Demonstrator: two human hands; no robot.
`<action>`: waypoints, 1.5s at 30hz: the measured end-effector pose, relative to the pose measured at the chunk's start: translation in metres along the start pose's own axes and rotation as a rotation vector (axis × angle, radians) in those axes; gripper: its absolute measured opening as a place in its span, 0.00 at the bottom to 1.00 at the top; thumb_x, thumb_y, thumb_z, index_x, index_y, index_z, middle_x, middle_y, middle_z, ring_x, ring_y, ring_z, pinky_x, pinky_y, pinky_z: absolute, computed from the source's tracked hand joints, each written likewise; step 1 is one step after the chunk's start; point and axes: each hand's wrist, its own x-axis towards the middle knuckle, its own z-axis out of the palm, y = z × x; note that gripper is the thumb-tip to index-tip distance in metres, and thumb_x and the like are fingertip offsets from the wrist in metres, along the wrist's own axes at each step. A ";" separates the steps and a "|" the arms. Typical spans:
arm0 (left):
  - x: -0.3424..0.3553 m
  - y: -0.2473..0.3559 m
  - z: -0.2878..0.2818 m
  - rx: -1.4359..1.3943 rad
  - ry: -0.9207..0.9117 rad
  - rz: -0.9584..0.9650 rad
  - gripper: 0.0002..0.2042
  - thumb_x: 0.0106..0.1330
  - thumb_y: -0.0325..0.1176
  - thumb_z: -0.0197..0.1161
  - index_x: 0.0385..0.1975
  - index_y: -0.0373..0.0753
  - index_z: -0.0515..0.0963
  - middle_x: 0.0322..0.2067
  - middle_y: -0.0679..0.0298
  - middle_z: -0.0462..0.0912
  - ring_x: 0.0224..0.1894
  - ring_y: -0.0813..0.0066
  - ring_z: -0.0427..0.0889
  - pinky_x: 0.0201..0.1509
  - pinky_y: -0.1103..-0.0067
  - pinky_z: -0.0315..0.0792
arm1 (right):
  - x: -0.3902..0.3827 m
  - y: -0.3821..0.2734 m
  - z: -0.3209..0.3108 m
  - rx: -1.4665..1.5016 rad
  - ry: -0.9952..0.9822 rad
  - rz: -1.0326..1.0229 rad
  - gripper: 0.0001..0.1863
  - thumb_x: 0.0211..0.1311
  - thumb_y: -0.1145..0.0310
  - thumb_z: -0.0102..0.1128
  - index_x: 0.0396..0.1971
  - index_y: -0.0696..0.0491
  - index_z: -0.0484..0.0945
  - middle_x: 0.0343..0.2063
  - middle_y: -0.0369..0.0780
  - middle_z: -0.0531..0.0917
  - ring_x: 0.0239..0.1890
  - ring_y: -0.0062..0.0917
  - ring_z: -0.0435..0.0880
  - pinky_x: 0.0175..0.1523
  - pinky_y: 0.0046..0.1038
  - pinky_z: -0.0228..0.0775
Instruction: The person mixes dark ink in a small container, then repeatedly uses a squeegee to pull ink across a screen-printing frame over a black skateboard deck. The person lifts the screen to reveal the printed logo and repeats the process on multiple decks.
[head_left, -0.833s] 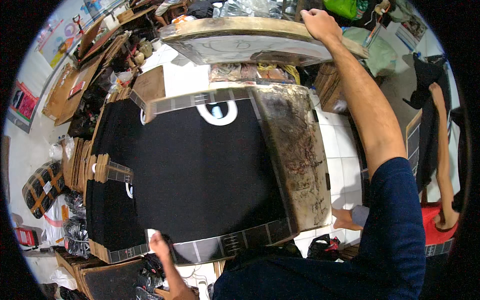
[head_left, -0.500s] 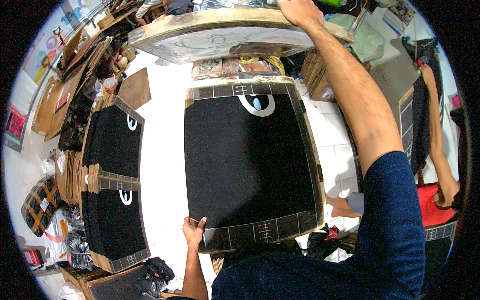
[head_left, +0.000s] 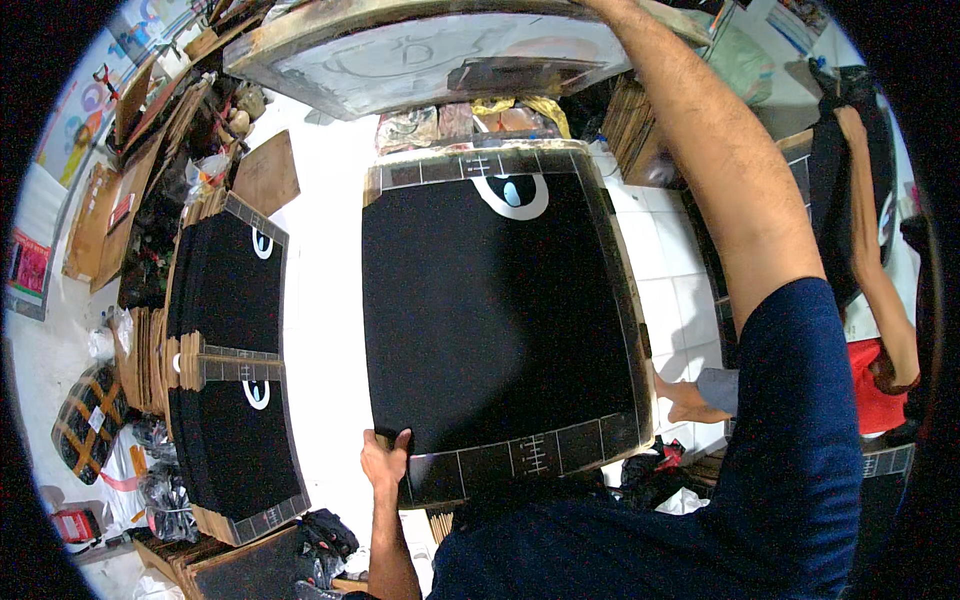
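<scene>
A board covered with black cloth [head_left: 490,320] lies before me. It has a white-and-blue eye print [head_left: 512,196] near its far edge and dark ruled strips along its near and far ends. My left hand [head_left: 384,462] grips its near left corner, thumb on top, the other fingers partly hidden. Beyond the board, a wooden-framed printing screen [head_left: 430,72] stands tilted up, faint curved outlines showing on its pale mesh. My right arm stretches to its top rim, where my right hand [head_left: 604,4] is mostly cut off by the picture's upper edge; its fingers are hidden.
Another row of black-cloth boards [head_left: 225,290] with eye prints stands to the left. Bags [head_left: 415,128] lie beneath the screen. At right, another person's arm [head_left: 872,230] reaches to black cloth [head_left: 835,180]; a bare foot [head_left: 692,400] rests by my board.
The screen and my right hand have risen in the picture, so the hand is now mostly out of view. My left hand stays at the corner. The other person's arm and cloth have shifted.
</scene>
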 end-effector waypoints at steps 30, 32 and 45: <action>0.057 0.213 -0.079 -1.384 -0.183 0.455 0.37 0.76 0.55 0.56 0.74 0.35 0.57 0.71 0.46 0.65 0.70 0.53 0.71 0.71 0.58 0.66 | -0.195 0.072 0.053 0.086 0.385 -0.361 0.08 0.61 0.57 0.64 0.31 0.46 0.82 0.26 0.39 0.83 0.30 0.36 0.83 0.35 0.43 0.76; 0.054 0.237 -0.076 -1.698 -0.256 0.244 0.41 0.71 0.65 0.56 0.72 0.37 0.60 0.67 0.50 0.68 0.71 0.54 0.66 0.70 0.55 0.65 | -0.266 0.100 0.071 0.243 0.257 -0.346 0.04 0.64 0.68 0.63 0.34 0.51 0.83 0.30 0.41 0.84 0.35 0.41 0.83 0.46 0.40 0.75; -0.015 0.259 -0.035 -1.577 -0.306 0.072 0.17 0.76 0.46 0.55 0.44 0.35 0.73 0.38 0.54 0.77 0.47 0.62 0.79 0.51 0.65 0.73 | -0.238 0.203 0.263 0.137 -0.114 -0.312 0.30 0.50 0.66 0.73 0.56 0.50 0.76 0.50 0.44 0.78 0.57 0.42 0.75 0.61 0.44 0.69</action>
